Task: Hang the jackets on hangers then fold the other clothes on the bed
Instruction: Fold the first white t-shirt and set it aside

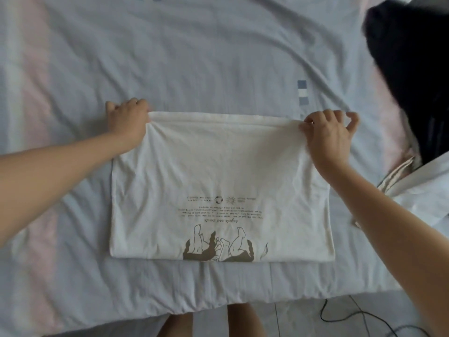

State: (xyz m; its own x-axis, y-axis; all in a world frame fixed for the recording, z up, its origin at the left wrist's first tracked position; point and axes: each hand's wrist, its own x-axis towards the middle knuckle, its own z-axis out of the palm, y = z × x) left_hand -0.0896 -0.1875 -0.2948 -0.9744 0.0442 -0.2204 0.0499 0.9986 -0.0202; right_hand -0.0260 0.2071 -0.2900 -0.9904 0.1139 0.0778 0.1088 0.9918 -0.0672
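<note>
Head cam, looking down: my left hand (127,120) has its fingers curled over the far-left corner of a folded white cotton T-shirt w/ a brown printed graphic (218,171), gripping the cloth there. My right hand (325,135) pinches the far-right corner btw thumb & forefinger; the other fingers are lifted & loosely bent. Both forearms reach over the shirt's side edges. The far edge is pulled straight btw the two hands; the rest lies flat, print upside down to me & sitting by the near fold. The shirt rests on a pale blue-grey bedsheet w/ faint pink stripes (194,57), close to the bed's near edge. At far right, well apart from the shirt, is a heap of black fabric (413,69), w/ a pale garment w/ striped trim (413,181) just below it. A thin black cable (323,314) lies on the floor.
</note>
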